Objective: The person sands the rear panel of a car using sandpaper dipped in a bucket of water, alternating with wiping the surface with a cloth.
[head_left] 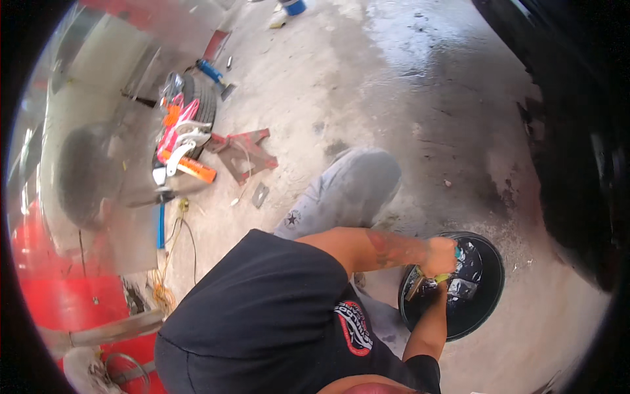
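A black round bucket (497, 253) stands on the floor at the lower right, with dark, shiny contents. My left hand (438, 257) is closed in a fist over its near left side; a bit of teal shows beside the knuckles. Just under that fist is a small yellow-green thing (441, 278), whose kind I cannot make out. My right hand (442, 287) reaches into the bucket below the left, its fingers mostly hidden. A tan, stick-like piece (414, 288) leans at the bucket's left inner side. A grey, crinkled flat piece (463, 289) lies inside, right of my hands.
My bent knee (367, 174) rises left of the bucket. A red jack stand (246, 154) and a tyre (205, 98) piled with orange, pink and white items are farther left. Cords (164, 289) trail on the floor. A dark vehicle body (571, 131) borders the right; wet concrete (420, 39) lies ahead.
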`<move>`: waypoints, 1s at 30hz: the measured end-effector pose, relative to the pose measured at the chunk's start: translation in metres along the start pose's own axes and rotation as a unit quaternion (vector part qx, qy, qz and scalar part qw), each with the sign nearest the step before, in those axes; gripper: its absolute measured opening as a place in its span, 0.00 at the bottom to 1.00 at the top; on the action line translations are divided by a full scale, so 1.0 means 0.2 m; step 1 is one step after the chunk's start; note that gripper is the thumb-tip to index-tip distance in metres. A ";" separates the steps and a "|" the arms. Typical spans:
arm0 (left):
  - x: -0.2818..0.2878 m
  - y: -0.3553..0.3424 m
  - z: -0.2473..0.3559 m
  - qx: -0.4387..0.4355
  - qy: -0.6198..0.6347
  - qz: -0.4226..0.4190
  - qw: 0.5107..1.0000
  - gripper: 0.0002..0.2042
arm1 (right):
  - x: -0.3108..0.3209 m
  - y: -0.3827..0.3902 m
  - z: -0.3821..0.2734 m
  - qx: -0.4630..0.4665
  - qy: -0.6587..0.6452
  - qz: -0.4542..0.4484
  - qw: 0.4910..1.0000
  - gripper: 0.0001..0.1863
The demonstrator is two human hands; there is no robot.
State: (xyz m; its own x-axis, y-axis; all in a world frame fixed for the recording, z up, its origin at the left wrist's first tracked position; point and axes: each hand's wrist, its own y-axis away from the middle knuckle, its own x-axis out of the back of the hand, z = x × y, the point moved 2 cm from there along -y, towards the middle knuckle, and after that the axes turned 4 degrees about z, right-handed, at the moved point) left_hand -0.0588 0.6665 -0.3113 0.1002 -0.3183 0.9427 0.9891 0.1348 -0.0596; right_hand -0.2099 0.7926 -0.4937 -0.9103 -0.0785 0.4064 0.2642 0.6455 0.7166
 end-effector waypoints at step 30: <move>0.25 0.05 0.03 -0.139 0.077 -0.177 0.971 0.16 | 0.47 1.27 -0.80 0.026 -0.581 0.332 0.743 0.19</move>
State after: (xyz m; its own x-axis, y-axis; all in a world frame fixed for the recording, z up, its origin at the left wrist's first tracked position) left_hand -0.0438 0.6577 -0.2636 -0.2578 -0.4373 0.8616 0.9534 -0.2600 0.1533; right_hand -0.1774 0.8271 -0.1828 -0.2539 0.9591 -0.1255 0.7922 0.2806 0.5419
